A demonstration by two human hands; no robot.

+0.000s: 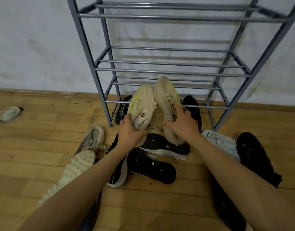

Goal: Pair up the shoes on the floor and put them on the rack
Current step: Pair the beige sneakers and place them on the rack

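Observation:
Two matching beige sneakers with yellow accents are held side by side in front of the grey metal shoe rack [171,72]. My left hand [130,130] grips the heel of the left beige sneaker [141,102]. My right hand [183,122] grips the right beige sneaker [166,99] around its laced middle. Both toes point up toward the rack's lower bars. The rack's upper shelves hold nothing.
Several loose shoes lie on the wooden floor: black slides [153,165] under my hands, a grey sneaker [93,137], a pale sole-up sneaker [76,165], a white sneaker [221,142], black shoes [253,154] at right, a lone shoe [10,113] far left. Black shoes [192,105] sit under the rack.

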